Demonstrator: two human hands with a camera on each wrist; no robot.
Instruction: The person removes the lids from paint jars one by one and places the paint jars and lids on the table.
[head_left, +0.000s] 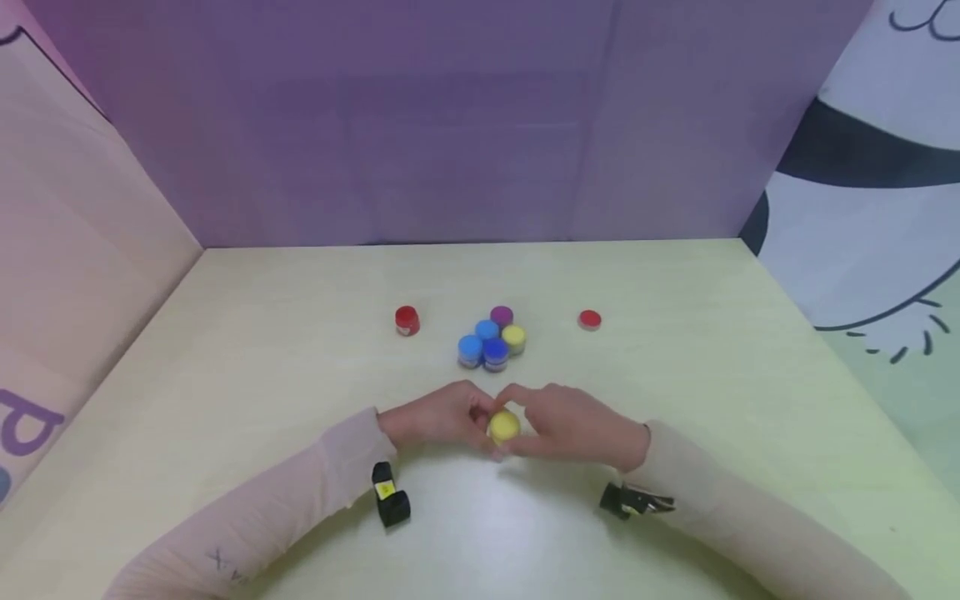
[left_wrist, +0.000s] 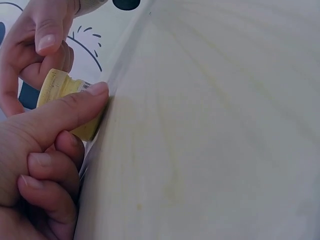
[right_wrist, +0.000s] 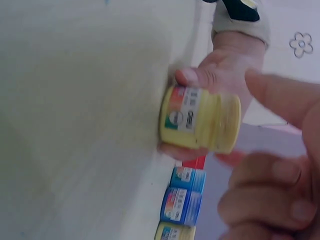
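Observation:
Near the middle front of the table, a small yellow jar with a yellow lid stands upright between the two hands. In the right wrist view, its label faces that camera. My left hand grips the body of the yellow jar, thumb along one side and fingers round the other. The right hand is at the lid, its thumb and forefinger spread to either side. A gap shows between the lid and the right thumb in the right wrist view.
Just beyond the hands stands a cluster of small jars: light blue ones, a dark blue one, a purple one and another yellow one. A red jar stands left, a low red-topped piece right. Purple wall behind.

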